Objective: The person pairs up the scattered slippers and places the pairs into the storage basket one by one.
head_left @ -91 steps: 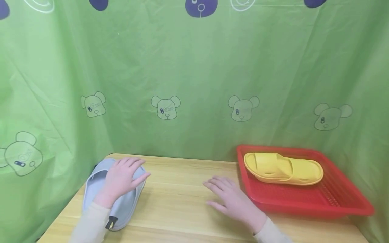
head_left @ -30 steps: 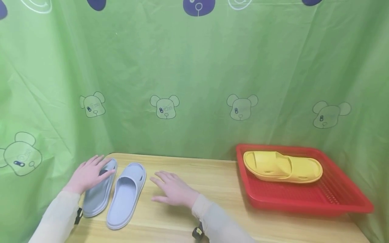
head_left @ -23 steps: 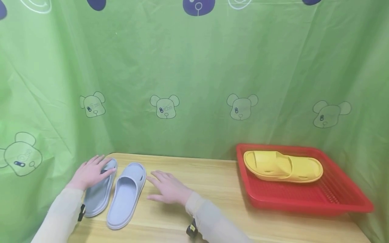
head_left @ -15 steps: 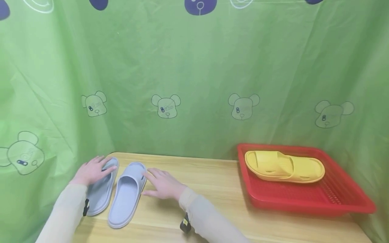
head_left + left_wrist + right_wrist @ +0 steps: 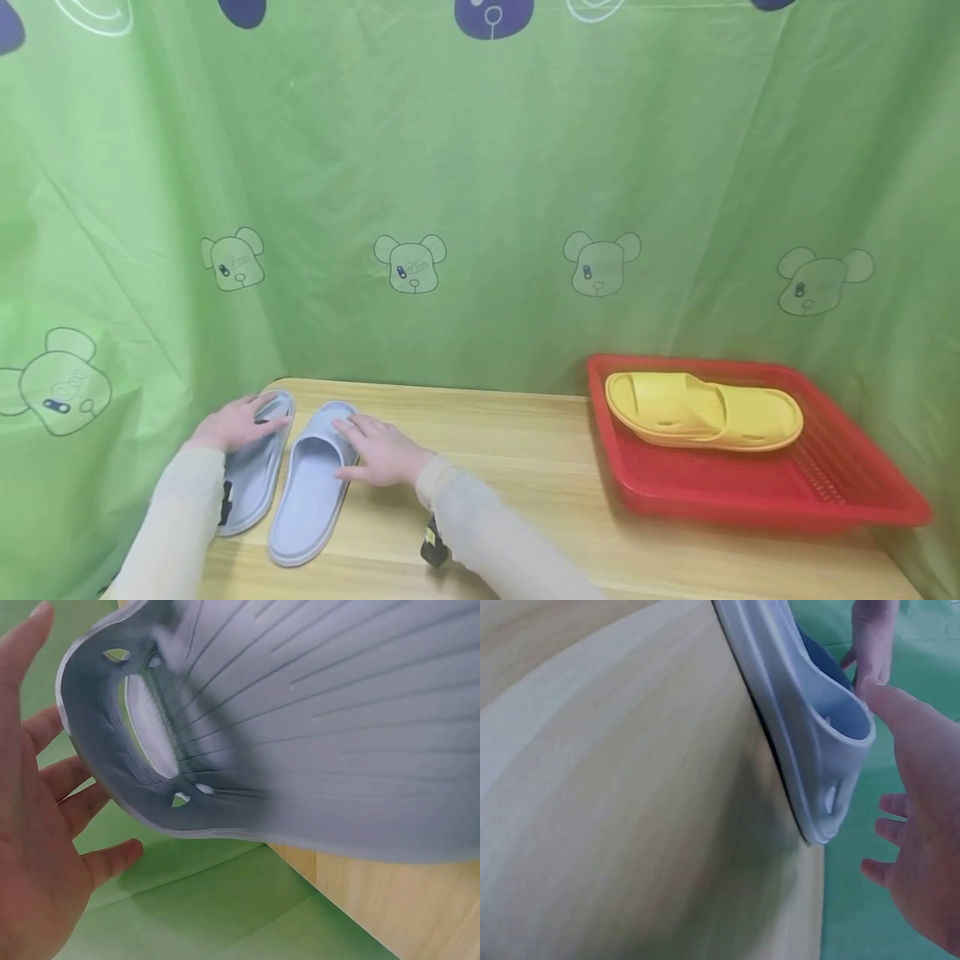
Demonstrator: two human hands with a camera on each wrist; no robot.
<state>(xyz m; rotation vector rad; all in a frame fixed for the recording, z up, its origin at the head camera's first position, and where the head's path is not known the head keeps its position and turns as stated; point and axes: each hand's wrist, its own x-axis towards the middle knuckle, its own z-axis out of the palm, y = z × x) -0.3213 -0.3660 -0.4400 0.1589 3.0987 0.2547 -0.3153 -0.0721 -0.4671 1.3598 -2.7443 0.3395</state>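
Two grey-blue slippers lie side by side at the table's left end, toes toward the curtain. Over the upper of the left slipper (image 5: 255,487) hovers or rests my left hand (image 5: 231,423); contact is unclear from above. The left wrist view shows this hand (image 5: 34,847) with spread fingers beside the strap end of the slipper (image 5: 337,727). My right hand (image 5: 384,452) reaches over the upper of the right slipper (image 5: 306,504), fingers loosely extended. In the right wrist view the right hand's thumb is close to the slipper's (image 5: 810,727) opening; whether it touches is unclear.
A red plastic basket (image 5: 720,508) stands at the table's right end, with a pair of yellow slippers (image 5: 701,412) inside. A green curtain (image 5: 480,192) with bear prints hangs behind and at both sides of the wooden table (image 5: 480,433).
My right hand has moved left from beside the basket to the right slipper's upper. My left hand went left, uncovering the slippers, then shifted slightly right. The basket stays put.
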